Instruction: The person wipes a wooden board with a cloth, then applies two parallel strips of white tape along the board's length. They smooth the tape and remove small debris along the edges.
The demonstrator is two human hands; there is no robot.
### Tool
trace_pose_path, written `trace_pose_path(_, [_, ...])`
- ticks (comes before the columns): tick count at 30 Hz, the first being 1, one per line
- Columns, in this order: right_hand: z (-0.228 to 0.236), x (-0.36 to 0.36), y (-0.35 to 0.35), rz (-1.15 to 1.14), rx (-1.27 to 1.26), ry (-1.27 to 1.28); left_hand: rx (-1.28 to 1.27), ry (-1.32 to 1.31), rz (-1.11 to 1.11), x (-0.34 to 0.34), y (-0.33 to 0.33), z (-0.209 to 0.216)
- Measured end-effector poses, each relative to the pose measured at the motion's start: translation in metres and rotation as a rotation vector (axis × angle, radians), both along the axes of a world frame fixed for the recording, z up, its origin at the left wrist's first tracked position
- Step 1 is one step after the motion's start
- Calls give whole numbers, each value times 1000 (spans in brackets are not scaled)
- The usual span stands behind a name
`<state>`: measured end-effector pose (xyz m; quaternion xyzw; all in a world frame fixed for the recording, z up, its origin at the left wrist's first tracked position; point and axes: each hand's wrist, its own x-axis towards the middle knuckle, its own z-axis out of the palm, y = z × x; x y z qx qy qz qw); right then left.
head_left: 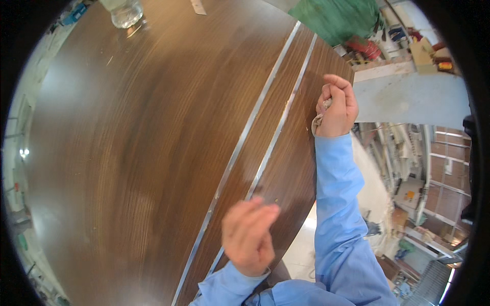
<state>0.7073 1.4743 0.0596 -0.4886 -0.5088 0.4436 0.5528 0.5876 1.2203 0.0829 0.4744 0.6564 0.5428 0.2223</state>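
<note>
A large dark-brown wood-grain panel [153, 143] lies in front of me, with two narrow silvery strips [248, 127] running along it. My right hand [339, 104] is closed around a small crumpled whitish cloth [317, 121] at the panel's right edge. Part of the cloth hangs out below the fingers; the rest is hidden in the palm. Nearer to me, my left hand [249, 235] hovers over the strip closer to the right edge. Its fingers are loosely bent and slightly blurred, the thumb stands apart from them, and I see nothing held.
A clear glass container [126, 14] stands at the panel's far left, and a small pale flat piece [198, 6] lies at its far edge. Beyond the far right corner are a green sheet [337, 19] and a grey-white board [411, 97]. Stacked strips and clutter fill the right side.
</note>
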Motion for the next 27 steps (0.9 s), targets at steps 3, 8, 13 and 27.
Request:
trace_pose_path(3, [9,8,-21,203,-67,81,-171,301,99,-17,9,4])
trace_pose_path(8, [23,27,-96,408,65,-334,-176,571,25,-44,63,-1])
trace_pose_path(13, [22,32,-135,344,-58,-207,-154,454,-53,-58,121,-12])
trace_pose_path(27, [18,31,-131,306,33,-73,-622,63,-148,-76,170,21])
